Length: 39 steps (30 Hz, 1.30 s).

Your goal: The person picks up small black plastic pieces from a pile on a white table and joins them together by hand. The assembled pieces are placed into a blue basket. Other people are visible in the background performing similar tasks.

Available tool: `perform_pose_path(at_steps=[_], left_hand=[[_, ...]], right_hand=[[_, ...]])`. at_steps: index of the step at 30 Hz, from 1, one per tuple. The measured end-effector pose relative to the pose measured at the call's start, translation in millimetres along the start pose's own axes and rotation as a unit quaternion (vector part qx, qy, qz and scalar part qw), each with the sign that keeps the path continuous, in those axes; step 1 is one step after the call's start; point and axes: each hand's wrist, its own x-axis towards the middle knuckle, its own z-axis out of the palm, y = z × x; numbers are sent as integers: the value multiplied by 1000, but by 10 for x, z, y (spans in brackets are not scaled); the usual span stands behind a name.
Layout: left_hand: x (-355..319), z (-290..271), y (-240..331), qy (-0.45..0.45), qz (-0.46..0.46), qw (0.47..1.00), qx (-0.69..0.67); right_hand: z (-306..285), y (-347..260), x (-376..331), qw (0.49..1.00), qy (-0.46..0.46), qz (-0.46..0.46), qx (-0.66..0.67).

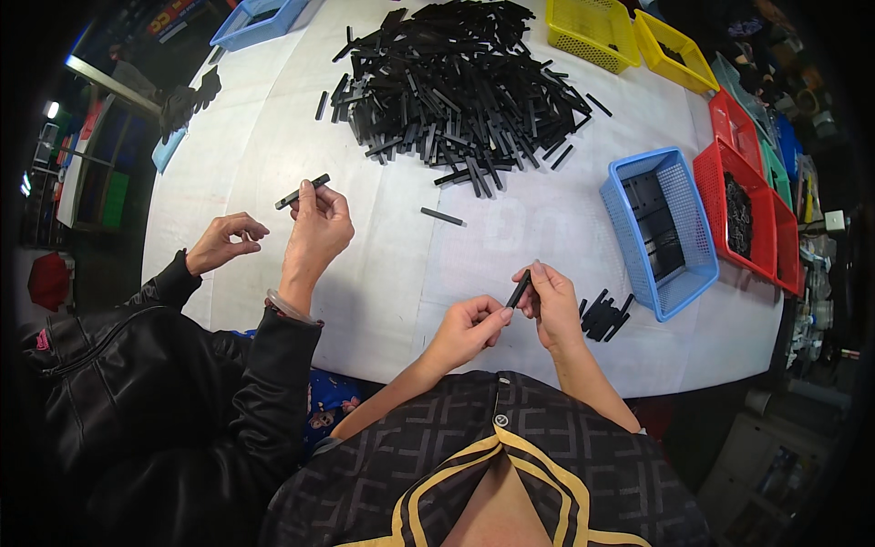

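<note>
A short black bar (519,289) is held between my two hands, tilted, over the near part of the table. My left hand (468,332) pinches its lower end. The fingers of my right hand (552,305) close on its upper end. Just right of my right hand lies a small cluster of similar black bars (603,316). One loose black bar (443,217) rests on the table beyond my hands. Farther off, a large heap of black bars (456,91) spreads across the table.
To my left a co-worker's hand (314,228) holds another black bar (302,191). A blue basket (674,296) with black pieces stands at right, beside red baskets (775,246). Yellow baskets (597,46) stand at the far right, a blue tray (239,36) at the far left. All are on the white table (383,301).
</note>
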Motion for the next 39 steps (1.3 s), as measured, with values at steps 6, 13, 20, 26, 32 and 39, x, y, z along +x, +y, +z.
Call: perform_pose_path(at_steps=[6,13,20,26,32,39], left_hand=[[23,-23,-66,66,83,992,61],[30,17,-10,144,183,936,265],[31,26,56,159,208,916,306],[21,-26,55,139,179,932,281],[40,-41,2,131,182,936,272],[105,-32,-74,115,141,956,229]], right_hand=[[-22,-23,-8,999,-26,7,32],[-78,37,22,999,-29,-13,12],[-90,25,37,998,-44,-10,36],[-87,11,47,998,-49,-21,33],[-80,-16,37,999,-38,-5,33],[-44,54,103,999,14,-28,-32]])
